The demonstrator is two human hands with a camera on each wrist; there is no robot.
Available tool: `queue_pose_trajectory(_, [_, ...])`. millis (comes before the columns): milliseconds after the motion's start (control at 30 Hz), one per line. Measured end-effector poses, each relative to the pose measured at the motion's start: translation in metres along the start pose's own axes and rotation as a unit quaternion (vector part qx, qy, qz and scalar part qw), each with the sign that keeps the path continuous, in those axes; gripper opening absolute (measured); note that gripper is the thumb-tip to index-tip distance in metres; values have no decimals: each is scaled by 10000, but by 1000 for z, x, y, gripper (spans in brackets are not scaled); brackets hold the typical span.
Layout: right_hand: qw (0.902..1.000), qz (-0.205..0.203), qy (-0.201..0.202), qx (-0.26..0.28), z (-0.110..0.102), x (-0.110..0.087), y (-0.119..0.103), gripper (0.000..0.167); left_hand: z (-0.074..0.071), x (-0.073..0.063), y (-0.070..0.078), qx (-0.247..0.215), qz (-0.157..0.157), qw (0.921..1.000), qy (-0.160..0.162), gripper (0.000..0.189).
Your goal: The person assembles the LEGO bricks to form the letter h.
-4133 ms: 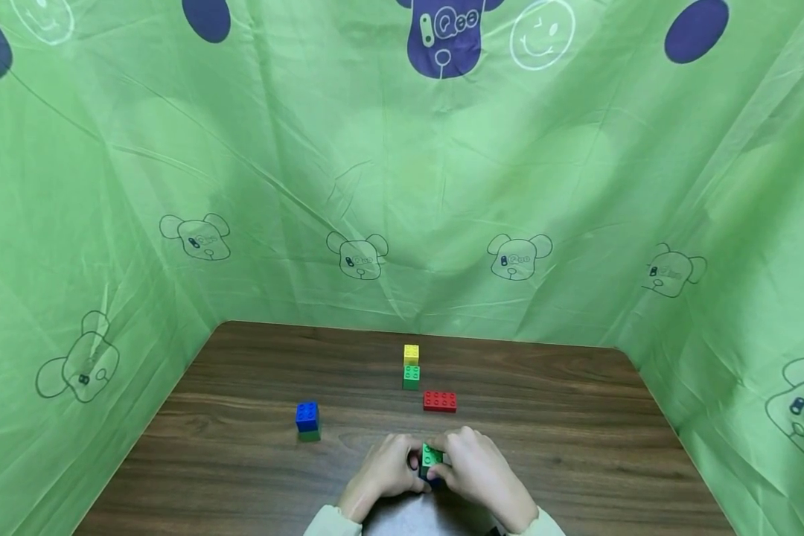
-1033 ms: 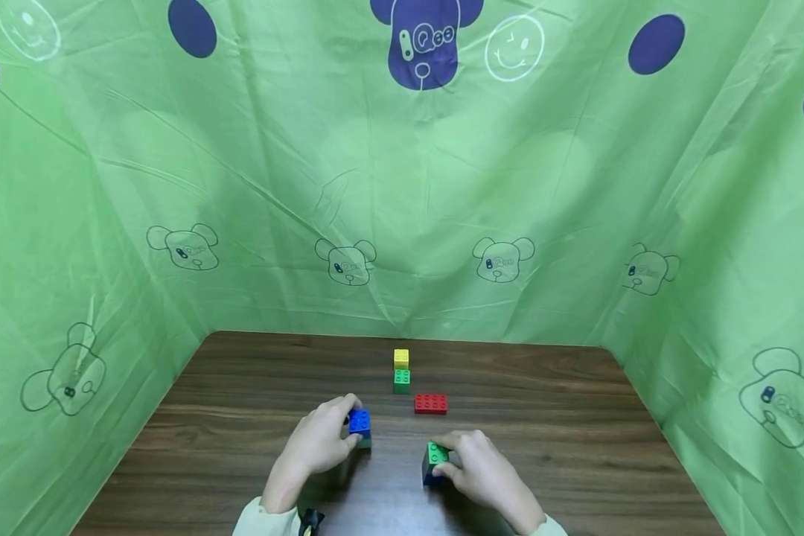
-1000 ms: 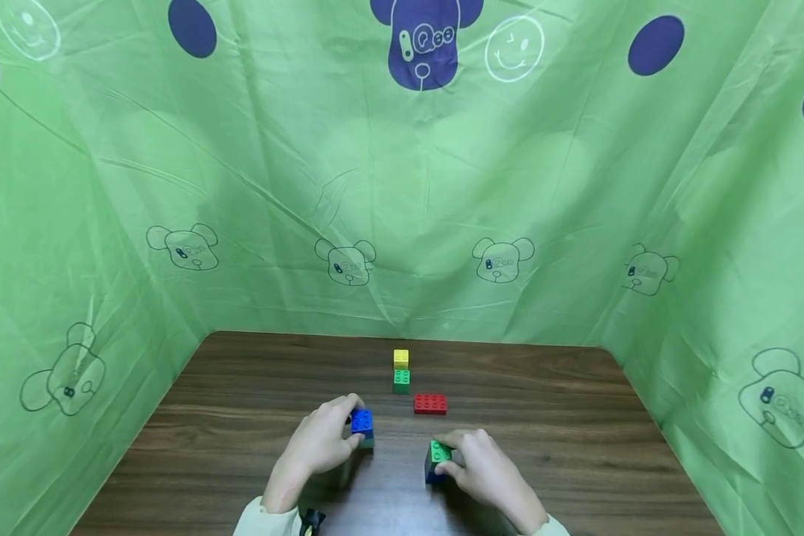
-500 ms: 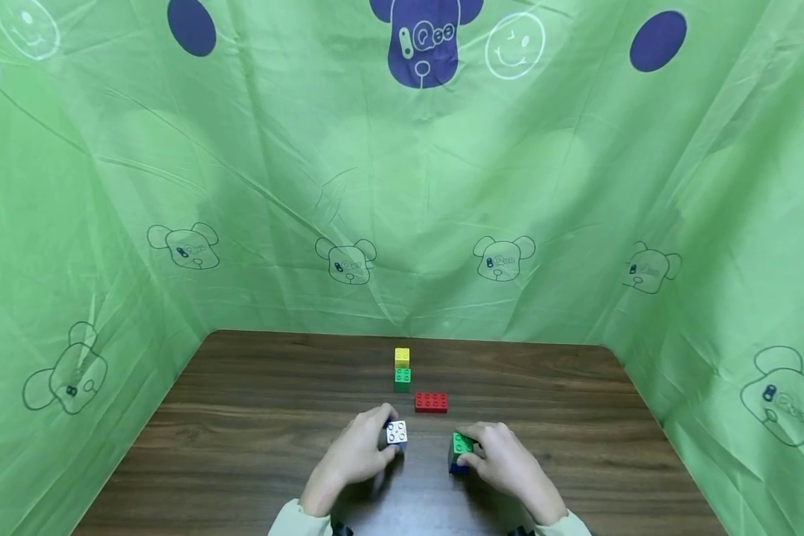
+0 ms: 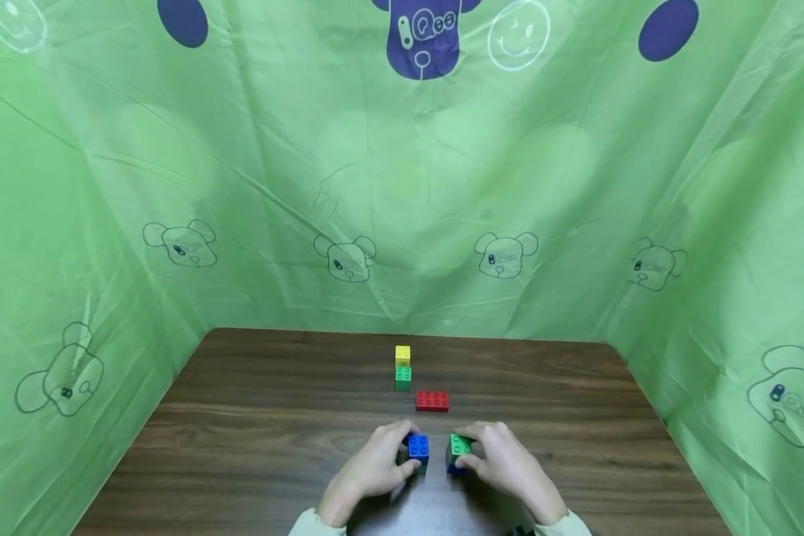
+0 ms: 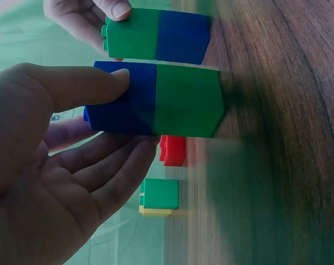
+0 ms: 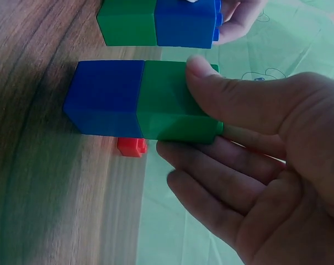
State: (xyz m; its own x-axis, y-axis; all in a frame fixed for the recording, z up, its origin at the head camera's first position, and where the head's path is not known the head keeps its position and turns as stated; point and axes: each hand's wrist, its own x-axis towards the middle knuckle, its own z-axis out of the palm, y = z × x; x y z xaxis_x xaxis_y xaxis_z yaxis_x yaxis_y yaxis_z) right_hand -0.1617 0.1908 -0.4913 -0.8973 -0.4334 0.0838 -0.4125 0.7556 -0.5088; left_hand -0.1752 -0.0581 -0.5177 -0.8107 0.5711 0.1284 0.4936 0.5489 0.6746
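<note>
My left hand (image 5: 374,464) pinches a two-brick stack between thumb and fingers, a blue brick (image 5: 418,448) on top of a green brick (image 6: 189,102). Facing it, my right hand (image 5: 504,463) grips the opposite stack, with a green brick (image 5: 459,447) over a blue brick (image 7: 103,99). The two stacks stand upright side by side, a small gap between them in the head view. Both wrist views show each thumb pressed on the upper brick of its own stack. Whether the stacks touch the table is hard to tell.
Beyond the hands a long red brick (image 5: 432,402) lies on the brown wooden table (image 5: 275,394). Further back are a green brick (image 5: 403,378) and a yellow brick (image 5: 403,355), one behind the other. A printed green cloth (image 5: 422,171) walls the table at the back and sides.
First both hands were together on the green-topped stack. The left hand then took the blue-topped stack from the left and carried it right, beside the other. The right hand shifted slightly right.
</note>
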Motion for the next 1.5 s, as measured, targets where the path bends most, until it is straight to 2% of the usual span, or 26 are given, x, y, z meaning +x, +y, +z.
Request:
queue_pose_trajectory(133, [10000,-1,23,42,-3,1,1,40,0,0,1,185,31,9998,43,31])
queue_pose_trajectory(333, [9996,-201,68,-176,-3,2,3,38,2,-1,3,784,-198,9966,151,35])
queue_pose_trajectory(433, [9996,-201,-41,-209,-4,2,2,38,2,-2,3,1044,-143,9941,255,36])
queue_pose_trajectory(533, [9996,-121,-160,-208,-6,2,2,39,2,-1,3,1085,-53,9935,329,36])
queue_pose_trajectory(633, [9995,-16,-282,-161,-7,3,2,41,2,-1,3,1048,0,9938,384,36])
queue_pose_trajectory(900, [9985,77,-517,-160,-5,6,2,46,4,-6,2,872,-134,9949,494,35])
queue_pose_trajectory(1000, [9978,89,-637,-145,-7,7,3,53,5,-6,2,748,-213,9957,499,35])
queue_pose_trajectory(1100, [9972,92,-744,-30,-12,9,4,66,6,-5,1,437,-355,9975,423,34])
queue_pose_trajectory(1200, [9981,93,-610,21,-21,13,5,75,6,-4,1,65,-471,9983,349,33])
queue_pose_trajectory(1333, [9995,134,-263,-63,-35,26,4,68,6,-2,0,-228,-576,9975,335,33])
queue_pose_trajectory(1500, [9997,137,93,-199,-47,46,1,47,6,-2,-1,-140,-638,9972,365,33])
